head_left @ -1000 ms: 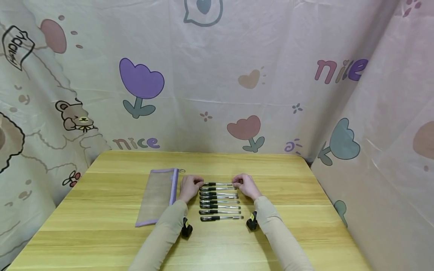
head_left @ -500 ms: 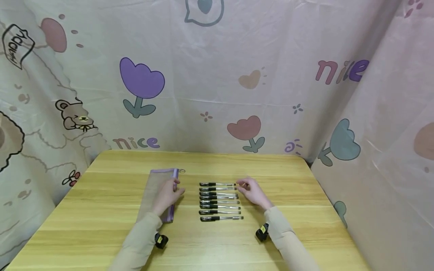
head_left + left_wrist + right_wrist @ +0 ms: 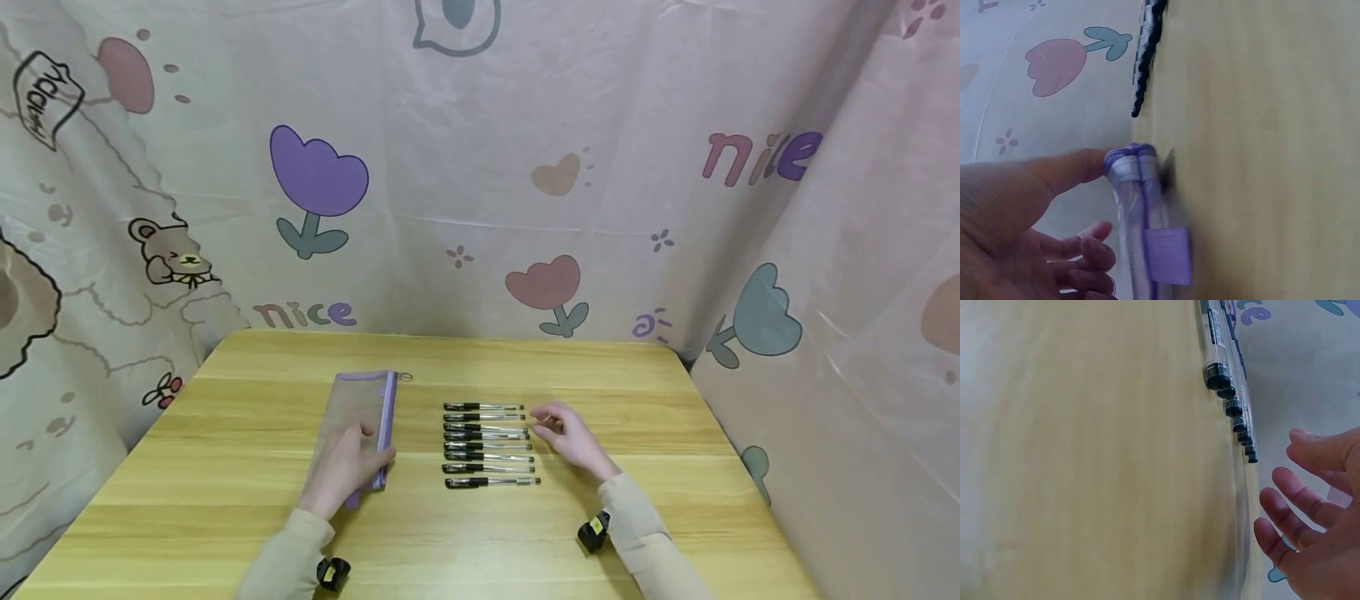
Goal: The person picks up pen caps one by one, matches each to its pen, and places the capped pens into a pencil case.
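My left hand (image 3: 341, 471) is over the mesh pouch (image 3: 356, 396) with purple trim, on the left of the table. Its thumb reaches to the purple zipper edge (image 3: 1138, 206), fingertips loosely bent beside it in the left wrist view. Part of the pouch is hidden under this hand. Several black-capped clear gel pens (image 3: 487, 457) lie in a column to the right of the pouch, caps to the left. Just off their right ends hovers my right hand (image 3: 570, 437), fingers loosely bent and holding nothing; the right wrist view shows the pen ends (image 3: 1235, 406) apart from the fingers.
Everything lies on a light wooden table (image 3: 645, 517). A printed cloth (image 3: 450, 167) hangs behind it and along both sides. A ring pull (image 3: 405, 377) sticks out at the pouch's far right corner.
My left hand has left the far pen and come across to the pouch, then nearer to me over it. My right hand has let go of the pen end and drawn back to the right.
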The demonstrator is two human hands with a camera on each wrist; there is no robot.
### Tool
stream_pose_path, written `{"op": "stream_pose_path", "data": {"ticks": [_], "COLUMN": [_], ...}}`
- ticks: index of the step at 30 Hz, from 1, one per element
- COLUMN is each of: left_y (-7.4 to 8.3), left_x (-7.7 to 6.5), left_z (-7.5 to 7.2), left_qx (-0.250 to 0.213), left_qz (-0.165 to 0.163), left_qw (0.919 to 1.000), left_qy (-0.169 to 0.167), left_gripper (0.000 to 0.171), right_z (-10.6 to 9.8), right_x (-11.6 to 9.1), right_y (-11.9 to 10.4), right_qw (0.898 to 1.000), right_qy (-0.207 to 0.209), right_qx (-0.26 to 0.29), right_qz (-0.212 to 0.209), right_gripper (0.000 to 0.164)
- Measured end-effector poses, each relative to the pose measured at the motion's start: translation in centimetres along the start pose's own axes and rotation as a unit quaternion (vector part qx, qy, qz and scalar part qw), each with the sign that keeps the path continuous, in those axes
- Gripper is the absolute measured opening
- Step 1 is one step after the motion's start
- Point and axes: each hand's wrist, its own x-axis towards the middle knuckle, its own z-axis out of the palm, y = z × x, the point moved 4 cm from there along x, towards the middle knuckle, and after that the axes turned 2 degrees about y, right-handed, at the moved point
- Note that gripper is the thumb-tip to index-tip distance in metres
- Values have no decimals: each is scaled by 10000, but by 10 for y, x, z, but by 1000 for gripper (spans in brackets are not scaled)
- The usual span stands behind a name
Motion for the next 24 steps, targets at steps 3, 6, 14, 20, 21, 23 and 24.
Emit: {"op": "stream_pose_path", "data": {"ticks": [3, 6, 14, 20, 21, 23, 24], "left_y": [-3, -5, -12, -11, -11, -11, -11], "left_x": [-5, -8, -10, -12, -12, -13, -13], "left_z": [5, 9, 14, 10, 9, 9, 9], "left_qx": [-82, -79, -264, -287, -306, -363, -396], "left_qz": [-180, -265, -302, -278, -286, -332, -332], "left_qw": [9998, 9996, 9992, 9992, 9991, 9988, 9986], "left_qy": [-84, -99, 14, 68, 79, 80, 87], "left_gripper": [54, 52, 31, 25, 25, 24, 23], "right_z": [-1, -1, -1, -1, -1, -1, -1], "right_x": [-3, -5, -8, -10, -10, -11, -11], "right_y": [2, 4, 6, 5, 5, 4, 3], "right_qw": [10000, 10000, 9998, 9998, 9998, 9997, 9997], "right_qy": [-30, -50, -122, -177, -180, -190, -196], "right_qx": [-15, -8, 5, 45, 56, 71, 80], "right_qz": [-15, -50, -132, -124, -111, -99, -98], "right_gripper": [30, 29, 28, 28, 28, 28, 28]}}
